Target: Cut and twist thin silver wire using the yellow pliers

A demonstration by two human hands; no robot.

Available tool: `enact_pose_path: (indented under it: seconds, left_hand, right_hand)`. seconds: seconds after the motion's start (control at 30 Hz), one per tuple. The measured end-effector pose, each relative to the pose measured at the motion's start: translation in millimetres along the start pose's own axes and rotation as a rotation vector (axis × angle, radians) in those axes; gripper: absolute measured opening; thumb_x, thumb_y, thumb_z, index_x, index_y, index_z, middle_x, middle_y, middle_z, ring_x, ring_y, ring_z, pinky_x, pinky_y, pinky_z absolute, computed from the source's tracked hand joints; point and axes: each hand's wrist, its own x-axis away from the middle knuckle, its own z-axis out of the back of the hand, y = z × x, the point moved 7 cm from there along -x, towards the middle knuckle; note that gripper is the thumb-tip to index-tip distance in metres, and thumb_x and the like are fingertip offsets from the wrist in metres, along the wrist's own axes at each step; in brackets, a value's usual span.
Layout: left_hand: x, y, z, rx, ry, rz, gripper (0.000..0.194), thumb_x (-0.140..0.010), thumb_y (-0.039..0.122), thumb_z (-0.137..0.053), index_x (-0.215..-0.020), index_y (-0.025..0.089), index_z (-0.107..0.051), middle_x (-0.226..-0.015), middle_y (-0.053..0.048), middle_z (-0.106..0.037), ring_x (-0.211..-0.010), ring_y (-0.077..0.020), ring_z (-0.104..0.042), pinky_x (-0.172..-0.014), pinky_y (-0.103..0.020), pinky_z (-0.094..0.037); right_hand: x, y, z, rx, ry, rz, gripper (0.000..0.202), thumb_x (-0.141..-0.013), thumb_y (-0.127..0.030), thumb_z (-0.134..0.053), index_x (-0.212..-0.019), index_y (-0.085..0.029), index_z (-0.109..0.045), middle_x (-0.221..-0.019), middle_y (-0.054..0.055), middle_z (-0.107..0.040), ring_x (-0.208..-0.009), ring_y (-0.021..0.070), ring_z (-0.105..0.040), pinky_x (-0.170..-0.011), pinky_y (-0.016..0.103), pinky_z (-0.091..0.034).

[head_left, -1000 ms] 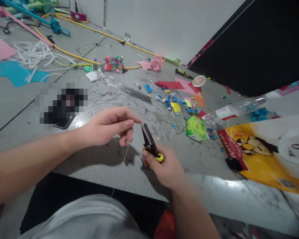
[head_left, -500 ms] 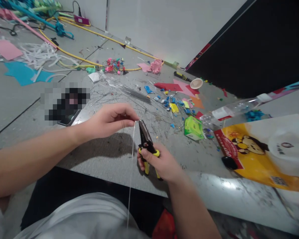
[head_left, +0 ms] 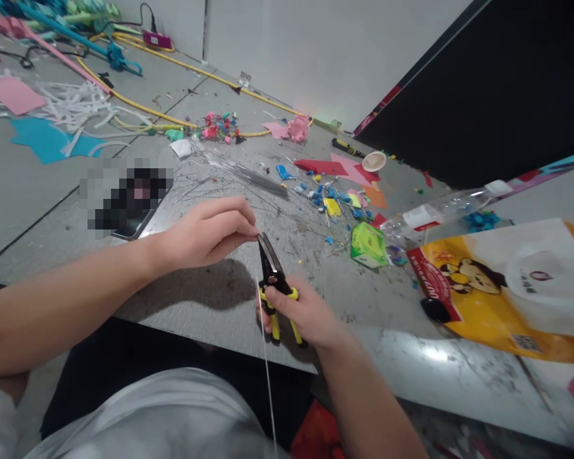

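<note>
Since a second ago your two hands have drawn a little toward you and to the left, and the wire (head_left: 266,357), then only a short blurred streak under your fingers, now hangs as one long thin line down past the worktop (head_left: 210,306) edge and over your lap. Your left hand (head_left: 205,233) has its grip pressed together, thumb and forefinger pinching the top end of the wire right at the tip of the pliers (head_left: 272,284). Your right hand (head_left: 301,312) is wrapped around the pliers' yellow-and-black handles, grip closed on them, with the dark nose pointing up and away from you; the nose looks closed on the wire, though the contact is too small to be sure.

Beyond your hands a bundle of straight wires (head_left: 246,171) lies on the grey surface. To the right sit a green box (head_left: 368,244), a clear plastic bottle (head_left: 440,210) on its side, and a yellow printed bag (head_left: 502,299).
</note>
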Motion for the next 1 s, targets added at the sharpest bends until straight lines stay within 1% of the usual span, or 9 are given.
enact_pose_path:
  seconds: [0.1, 0.17, 0.3, 0.4, 0.47, 0.53, 0.63, 0.8, 1.0]
  left_hand:
    - [-1.1, 4.6, -0.7, -0.110, -0.026, 0.067, 0.031, -0.120, 0.049, -0.085, -0.101, 0.027, -0.074, -0.101, -0.006, -0.075, -0.087, -0.0223, -0.070, -0.084, -0.035, -0.059]
    - [-1.4, 10.1, -1.3, -0.215, -0.051, 0.079, 0.024, -0.118, 0.038, -0.082, -0.100, 0.026, -0.072, -0.100, -0.006, -0.074, -0.086, -0.0227, -0.068, -0.083, -0.035, -0.057]
    - [-1.1, 25.3, -0.3, -0.391, -0.088, -0.002, 0.019, -0.116, 0.017, -0.075, -0.099, 0.025, -0.069, -0.096, -0.003, -0.069, -0.083, -0.0214, -0.066, -0.082, -0.034, -0.054]
    - [-0.5, 36.9, -0.3, -0.537, -0.106, -0.079, 0.023, -0.117, 0.010, -0.071, -0.099, 0.024, -0.069, -0.094, -0.002, -0.069, -0.081, -0.0212, -0.065, -0.078, -0.034, -0.051]
    - [0.1, 44.0, -0.4, -0.619, -0.096, -0.124, 0.024, -0.118, 0.008, -0.068, -0.099, 0.023, -0.070, -0.094, -0.003, -0.070, -0.079, -0.0215, -0.064, -0.075, -0.035, -0.049]
    - [0.4, 47.2, -0.5, -0.668, -0.085, -0.127, 0.026, -0.119, 0.007, -0.065, -0.099, 0.023, -0.071, -0.095, -0.004, -0.071, -0.079, -0.0218, -0.064, -0.074, -0.036, -0.048]
    - [0.2, 42.5, -1.7, -0.689, -0.111, -0.038, 0.026, -0.119, 0.010, -0.063, -0.098, 0.023, -0.073, -0.094, -0.005, -0.071, -0.080, -0.0226, -0.066, -0.075, -0.036, -0.049]
    - [0.3, 30.9, -3.5, -0.679, -0.165, 0.143, 0.020, -0.115, 0.016, -0.065, -0.100, 0.023, -0.076, -0.093, -0.006, -0.072, -0.082, -0.0251, -0.070, -0.077, -0.037, -0.052]
    - [2.4, 21.7, -9.8, -0.650, -0.170, 0.232, 0.020, -0.114, 0.019, -0.064, -0.102, 0.022, -0.079, -0.089, -0.007, -0.075, -0.079, -0.0274, -0.070, -0.076, -0.040, -0.052]
  right_hand:
    - [-0.2, 2.0, 1.9, -0.009, 0.061, -0.018, 0.077, -0.089, -0.094, -0.105, -0.086, -0.024, -0.073, -0.070, 0.000, -0.071, -0.061, 0.0169, -0.066, -0.060, 0.028, -0.055]
    - [-0.1, 2.3, 2.2, -0.009, 0.097, -0.037, 0.077, -0.090, -0.095, -0.103, -0.086, -0.025, -0.072, -0.069, -0.001, -0.070, -0.061, 0.0169, -0.065, -0.060, 0.028, -0.054]
    - [2.1, -3.3, -1.2, 0.049, 0.119, -0.079, 0.074, -0.086, -0.089, -0.107, -0.084, -0.026, -0.069, -0.071, -0.001, -0.069, -0.063, 0.0172, -0.066, -0.063, 0.030, -0.055]
    - [4.4, -10.7, 0.1, 0.130, 0.163, -0.064, 0.072, -0.090, -0.090, -0.101, -0.084, -0.027, -0.066, -0.070, -0.002, -0.067, -0.065, 0.0180, -0.065, -0.064, 0.031, -0.053]
    - [4.7, -16.0, 2.2, 0.232, 0.185, -0.023, 0.067, -0.099, -0.088, -0.092, -0.084, -0.029, -0.065, -0.069, -0.001, -0.066, -0.065, 0.0193, -0.063, -0.065, 0.032, -0.050]
    - [3.8, -21.6, 5.6, 0.381, 0.221, 0.029, 0.060, -0.109, -0.080, -0.083, -0.083, -0.030, -0.064, -0.068, 0.000, -0.066, -0.066, 0.0211, -0.061, -0.066, 0.034, -0.046]
    - [1.6, -29.2, 11.3, 0.600, 0.308, 0.091, 0.051, -0.118, -0.065, -0.072, -0.082, -0.031, -0.062, -0.070, 0.002, -0.067, -0.068, 0.0242, -0.059, -0.069, 0.036, -0.041]
    - [-0.3, -37.7, 13.3, 0.838, 0.441, 0.131, 0.043, -0.121, -0.055, -0.070, -0.088, -0.030, -0.060, -0.079, 0.006, -0.073, -0.076, 0.0261, -0.061, -0.073, 0.035, -0.036]
    - [-2.0, -38.8, 9.9, 0.958, 0.552, 0.092, 0.042, -0.122, -0.053, -0.069, -0.089, -0.030, -0.056, -0.078, 0.006, -0.072, -0.072, 0.0241, -0.058, -0.071, 0.035, -0.030]
